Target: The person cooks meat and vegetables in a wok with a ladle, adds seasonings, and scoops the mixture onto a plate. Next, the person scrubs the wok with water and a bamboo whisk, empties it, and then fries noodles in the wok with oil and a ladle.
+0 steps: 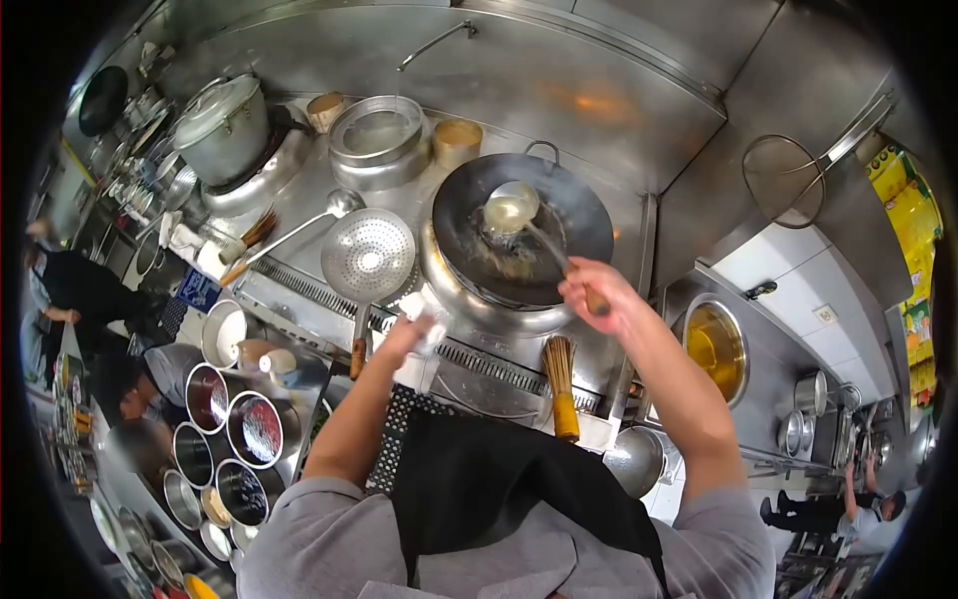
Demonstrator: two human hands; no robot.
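My right hand [599,291] is closed round the handle of a ladle [511,208]. The ladle's bowl is over the middle of a black wok [584,215] and looks full of pale liquid. Dark residue or liquid glistens at the wok's bottom. My left hand [407,337] is at the stove's front edge, by a white cloth [427,311]; its fingers are blurred, and I cannot tell if they grip the cloth. Just left of that hand lies a perforated strainer [368,256] with a wooden handle.
A bamboo brush [561,389] lies at the stove's front right. Behind are a lidded pot [222,130] and a metal basin [376,145] under a tap. Several ingredient containers [254,429] stand left, near a person [165,379]. A bowl of yellow liquid [715,349] stands right.
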